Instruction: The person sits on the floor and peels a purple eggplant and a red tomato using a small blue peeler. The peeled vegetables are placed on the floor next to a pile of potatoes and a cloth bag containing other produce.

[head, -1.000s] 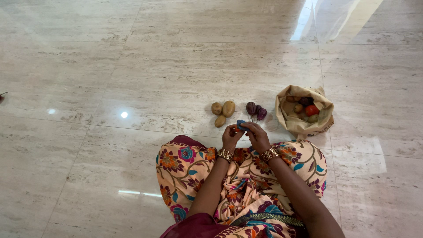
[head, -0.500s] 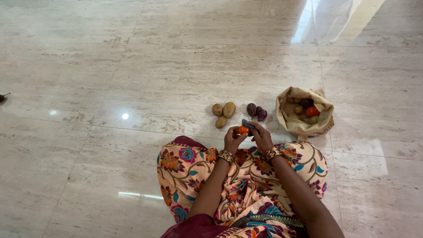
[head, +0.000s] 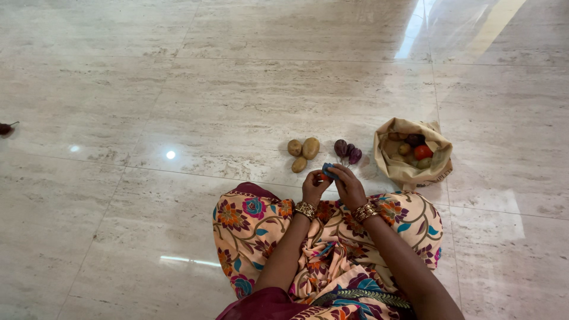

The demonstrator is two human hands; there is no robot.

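Note:
I sit on the floor with both hands raised in front of my knees. My left hand (head: 313, 185) is closed around a small orange-red tomato (head: 320, 176), mostly hidden. My right hand (head: 347, 184) presses a blue cloth (head: 327, 169) onto the top of it. Just beyond my hands, three brown potatoes (head: 303, 153) lie in a cluster on the floor. Beside them on the right lie small purple brinjals (head: 346, 150).
A tan cloth bag (head: 409, 170) stands open on the floor to the right, holding a red tomato (head: 422, 152) and other vegetables. A small dark object (head: 6, 128) lies at the far left edge. Polished marble tiles surround me.
The blue cloth lifted off the tomato half a second ago, showing its orange side, and now covers it again. My hands stayed in place.

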